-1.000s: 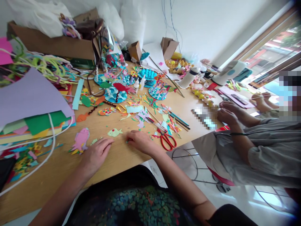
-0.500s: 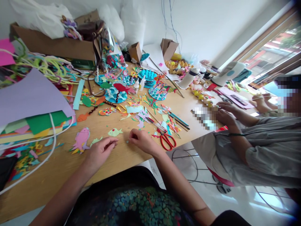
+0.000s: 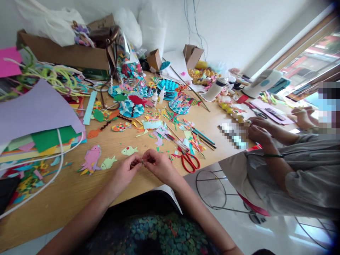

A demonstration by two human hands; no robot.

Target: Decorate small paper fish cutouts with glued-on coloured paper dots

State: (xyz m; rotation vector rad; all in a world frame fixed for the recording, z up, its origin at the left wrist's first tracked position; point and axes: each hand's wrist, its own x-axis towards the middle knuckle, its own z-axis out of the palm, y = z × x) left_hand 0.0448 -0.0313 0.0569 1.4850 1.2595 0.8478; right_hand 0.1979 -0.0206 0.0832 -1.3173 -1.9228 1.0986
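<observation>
My left hand (image 3: 126, 171) and my right hand (image 3: 157, 165) meet over the near edge of the wooden table (image 3: 79, 187). Their fingertips pinch together on a tiny scrap too small to name. Just beyond the hands lies a pale green paper fish (image 3: 129, 151). Another green fish (image 3: 108, 163) and a pink paper fish (image 3: 91, 157) lie to the left. Red-handled scissors (image 3: 190, 160) rest to the right of my right hand.
Stacked coloured paper sheets (image 3: 34, 117) fill the left side, with a cardboard box (image 3: 63, 53) behind. Blue paper plates (image 3: 132, 107), glue bottles (image 3: 154, 98) and paper scraps cover the middle. Another person's hands (image 3: 259, 129) work at the right end of the table.
Both hands lifted off the table and came together, fingertips now pinching. The second green fish beside the pink one came into view as my left hand moved right.
</observation>
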